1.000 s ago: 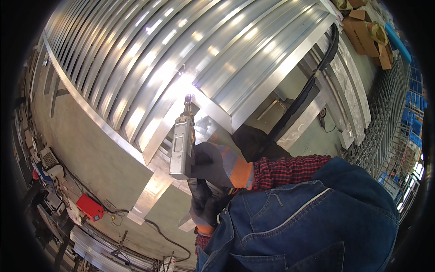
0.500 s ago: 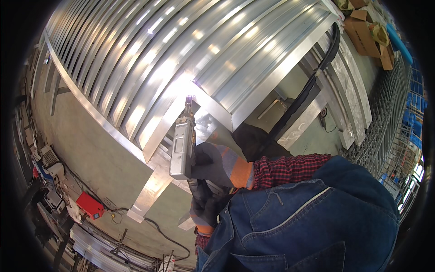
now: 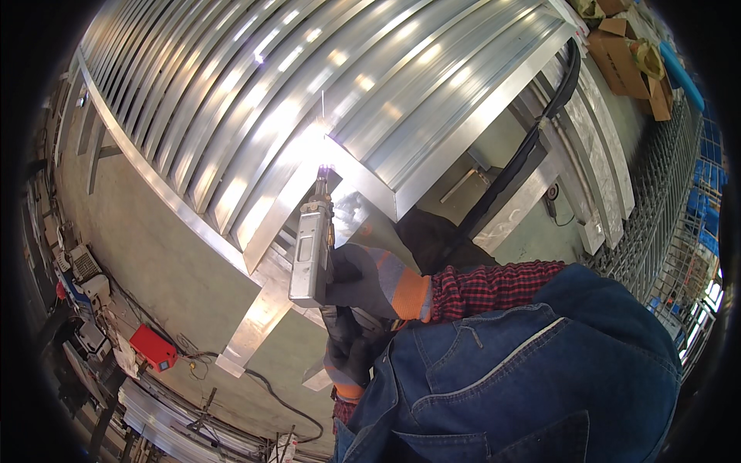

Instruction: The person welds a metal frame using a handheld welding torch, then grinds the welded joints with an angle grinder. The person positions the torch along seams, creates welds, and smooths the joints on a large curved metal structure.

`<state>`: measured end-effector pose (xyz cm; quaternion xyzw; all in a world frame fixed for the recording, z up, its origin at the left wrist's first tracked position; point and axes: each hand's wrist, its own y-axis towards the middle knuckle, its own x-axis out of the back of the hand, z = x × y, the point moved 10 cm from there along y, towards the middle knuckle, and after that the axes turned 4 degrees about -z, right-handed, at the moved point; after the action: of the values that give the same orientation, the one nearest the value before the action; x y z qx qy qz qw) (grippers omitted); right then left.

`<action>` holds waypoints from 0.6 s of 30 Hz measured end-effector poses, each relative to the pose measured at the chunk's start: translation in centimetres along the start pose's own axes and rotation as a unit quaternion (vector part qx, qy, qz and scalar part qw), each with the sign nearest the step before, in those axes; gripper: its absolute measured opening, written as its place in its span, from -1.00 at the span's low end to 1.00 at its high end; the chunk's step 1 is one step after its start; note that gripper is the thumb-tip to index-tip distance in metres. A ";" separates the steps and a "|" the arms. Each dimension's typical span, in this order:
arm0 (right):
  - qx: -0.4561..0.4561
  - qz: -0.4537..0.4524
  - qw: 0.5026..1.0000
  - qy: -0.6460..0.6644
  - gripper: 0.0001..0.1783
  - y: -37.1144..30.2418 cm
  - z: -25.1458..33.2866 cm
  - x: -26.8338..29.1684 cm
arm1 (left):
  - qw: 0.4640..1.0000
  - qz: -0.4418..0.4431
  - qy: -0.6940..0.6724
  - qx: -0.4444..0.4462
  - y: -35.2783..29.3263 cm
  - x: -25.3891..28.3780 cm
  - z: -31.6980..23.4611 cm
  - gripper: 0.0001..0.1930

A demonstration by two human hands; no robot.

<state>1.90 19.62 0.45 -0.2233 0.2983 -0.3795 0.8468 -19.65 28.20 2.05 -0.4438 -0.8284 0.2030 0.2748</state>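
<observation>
My right hand [image 3: 361, 279], in a grey and orange glove, is closed round a silver, box-bodied welding gun [image 3: 309, 255]. The gun's narrow nozzle [image 3: 323, 171] points away from me at a corner joint of a ribbed aluminium panel [image 3: 432, 85]. A white-violet glare hides the joint and the tip. Below the right hand, my left hand [image 3: 351, 351], gloved alike, is closed at the gun's lower end. What its fingers grip there is partly hidden; it looks like the dark handle or cable of the welding gun.
A black sleeved cable [image 3: 509, 158] crosses the frame on the right, with an angle grinder [image 3: 550, 197] beyond it. A cardboard box [image 3: 621, 62] and wire mesh [image 3: 656, 208] lie far right. A red case [image 3: 153, 349] and aluminium profiles [image 3: 166, 413] sit at lower left.
A thin bright spark streak now rises above the glare. Both hands and the welding gun have hardly moved.
</observation>
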 end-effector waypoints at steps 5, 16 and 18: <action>0.016 0.000 1.000 0.003 -0.56 -0.2 -0.4 -0.1 | 1.000 -0.014 -0.004 0.017 -0.3 0.4 0.7 -0.60; 0.019 0.002 1.000 -0.015 -0.44 -0.3 -0.7 -0.4 | 0.999 0.011 -0.003 0.047 -1.0 0.4 1.8 -0.44; 0.012 0.008 0.999 -0.028 -0.44 -0.5 -0.5 -0.5 | 0.999 0.020 0.027 0.015 -1.1 0.4 1.3 -0.32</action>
<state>1.07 19.62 0.58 -0.2215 0.2712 -0.3700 0.8605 -21.38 27.79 1.81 -0.4615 -0.8085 0.2085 0.2999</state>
